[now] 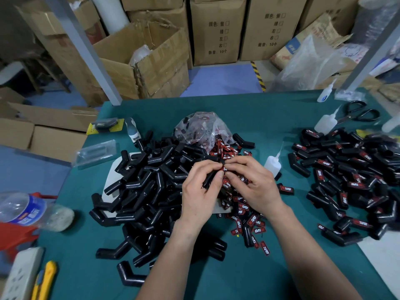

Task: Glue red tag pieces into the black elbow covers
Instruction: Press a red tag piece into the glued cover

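Holding red tag (pixel 224 169) against elbow cover (pixel 208 180)

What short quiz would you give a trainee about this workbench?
1. True or false: the scissors lie near the table's far right corner.
2. The tagged covers are piled: A in a box; B to the person's right; C to the person's left.
3. Fill in: the left hand holds a black elbow cover; the right hand pinches a red ___ against it.
Key: 1 true; 2 B; 3 tag.
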`<state>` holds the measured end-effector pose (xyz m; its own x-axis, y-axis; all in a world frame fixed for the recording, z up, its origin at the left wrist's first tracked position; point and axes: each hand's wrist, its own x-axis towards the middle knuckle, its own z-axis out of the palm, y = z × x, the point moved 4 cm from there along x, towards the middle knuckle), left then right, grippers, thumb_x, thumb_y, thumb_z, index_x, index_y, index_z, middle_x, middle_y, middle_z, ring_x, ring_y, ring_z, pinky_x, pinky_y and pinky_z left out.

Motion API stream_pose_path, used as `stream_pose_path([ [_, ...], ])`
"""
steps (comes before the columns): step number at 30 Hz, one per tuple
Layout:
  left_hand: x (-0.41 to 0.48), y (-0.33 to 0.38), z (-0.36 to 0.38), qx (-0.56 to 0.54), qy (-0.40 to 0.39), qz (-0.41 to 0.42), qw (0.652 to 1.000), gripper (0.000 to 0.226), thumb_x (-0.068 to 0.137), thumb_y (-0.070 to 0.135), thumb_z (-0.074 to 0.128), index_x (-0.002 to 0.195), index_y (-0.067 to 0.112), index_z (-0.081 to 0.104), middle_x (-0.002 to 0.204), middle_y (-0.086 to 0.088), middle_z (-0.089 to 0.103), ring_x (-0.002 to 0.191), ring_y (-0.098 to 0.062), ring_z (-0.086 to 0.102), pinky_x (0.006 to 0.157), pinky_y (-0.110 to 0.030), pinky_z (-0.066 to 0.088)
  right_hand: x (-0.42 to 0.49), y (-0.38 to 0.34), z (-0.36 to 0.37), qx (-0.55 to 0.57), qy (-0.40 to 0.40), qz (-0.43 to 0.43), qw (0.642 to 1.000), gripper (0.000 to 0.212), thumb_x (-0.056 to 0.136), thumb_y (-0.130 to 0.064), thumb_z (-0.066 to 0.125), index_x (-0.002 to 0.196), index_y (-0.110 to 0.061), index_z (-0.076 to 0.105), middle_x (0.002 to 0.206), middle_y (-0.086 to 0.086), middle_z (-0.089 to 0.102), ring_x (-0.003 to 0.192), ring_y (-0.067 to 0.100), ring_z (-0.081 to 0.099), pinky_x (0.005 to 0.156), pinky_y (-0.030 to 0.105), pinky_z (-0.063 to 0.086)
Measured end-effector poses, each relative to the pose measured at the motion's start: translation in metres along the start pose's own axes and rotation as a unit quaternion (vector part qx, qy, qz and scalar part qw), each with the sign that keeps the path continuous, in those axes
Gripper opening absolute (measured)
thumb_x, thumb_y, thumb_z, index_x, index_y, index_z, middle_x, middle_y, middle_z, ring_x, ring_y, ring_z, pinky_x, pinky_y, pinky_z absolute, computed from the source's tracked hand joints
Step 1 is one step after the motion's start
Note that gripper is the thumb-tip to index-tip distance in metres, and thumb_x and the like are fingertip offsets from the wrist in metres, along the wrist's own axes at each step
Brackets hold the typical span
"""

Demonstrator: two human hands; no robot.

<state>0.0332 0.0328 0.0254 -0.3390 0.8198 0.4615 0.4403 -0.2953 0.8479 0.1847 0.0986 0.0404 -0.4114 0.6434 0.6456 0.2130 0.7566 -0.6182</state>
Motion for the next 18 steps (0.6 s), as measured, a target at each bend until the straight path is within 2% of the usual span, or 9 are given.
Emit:
stream_pose_path([
  [11, 0.0012, 0.0013, -0.002, 0.016, -0.009, 0.035, 0.999, 0.02, 0.099, 0.02, 0.067, 0.112, 0.006, 0.073, 0.116, 0.0, 0.067, 0.114, -0.01, 0.065, 0.101, -0.022, 0.048, 0.0002, -0.0017, -0.0024, 0.002, -0.009, -0.009, 1.0, 0.019, 0.093, -0.01, 0.071, 0.107, 0.003, 0.073, 0.109, 0.011, 0.067, 0.102, 0.02, 0.067, 0.092, 0.032, 0.054],
  [18, 0.0031, -0.0017, -0.0051, 0.032, -0.043, 0.06, 0.997, 0.016, 0.097, 0.013, 0.067, 0.11, 0.004, 0.071, 0.114, -0.002, 0.065, 0.113, -0.011, 0.064, 0.101, -0.024, 0.049, 0.0003, -0.0037, -0.0033, -0.007, -0.031, -0.011, 0.999, 0.018, 0.092, -0.009, 0.073, 0.106, 0.002, 0.074, 0.111, 0.009, 0.066, 0.104, 0.017, 0.066, 0.094, 0.028, 0.052],
])
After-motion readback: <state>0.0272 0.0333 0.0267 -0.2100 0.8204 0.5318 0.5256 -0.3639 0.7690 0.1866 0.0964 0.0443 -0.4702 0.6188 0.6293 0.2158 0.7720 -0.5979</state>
